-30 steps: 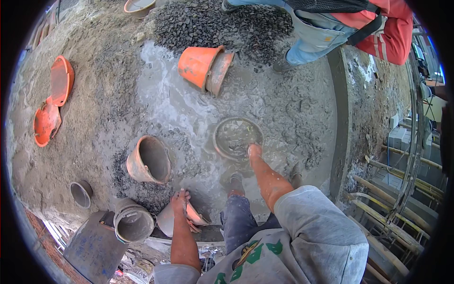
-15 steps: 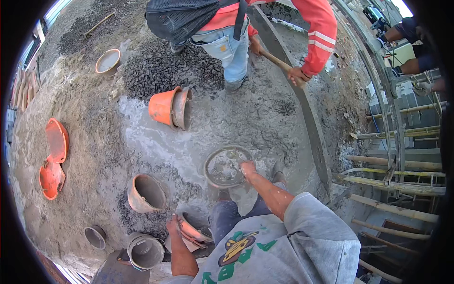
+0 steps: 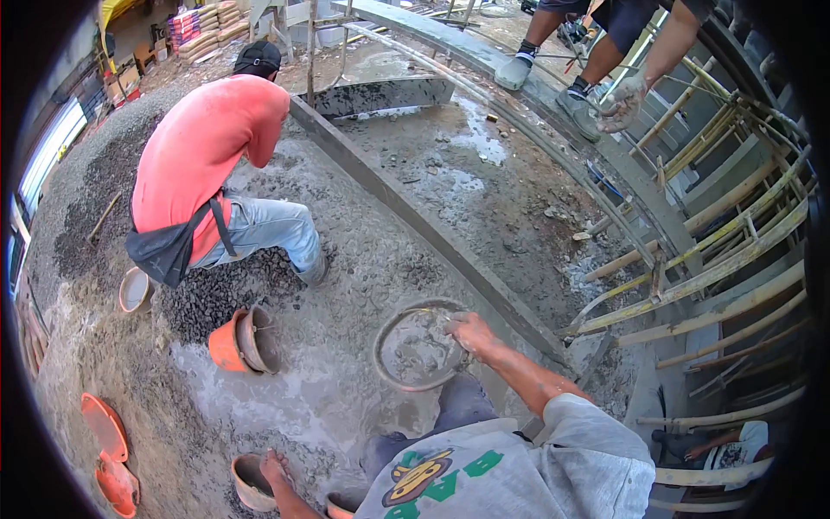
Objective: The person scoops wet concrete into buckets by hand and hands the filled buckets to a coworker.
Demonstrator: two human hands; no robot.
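left hand [image 3: 275, 468] moved from orange bucket [image 3: 338, 511] to rim of pale bucket [image 3: 252, 499] just under it, can't tell if gripping; right hand [image 3: 469, 334] still holds round bucket [image 3: 380, 356] w/ wet mix [image 3: 419, 353], just left of that hand; so prob. one bucket per hand

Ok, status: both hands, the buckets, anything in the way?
Right hand gripping rim of bucket holding grey mix. Left hand at rim of second bucket, grip unclear. Person in red bent over ahead, apart from both hands.
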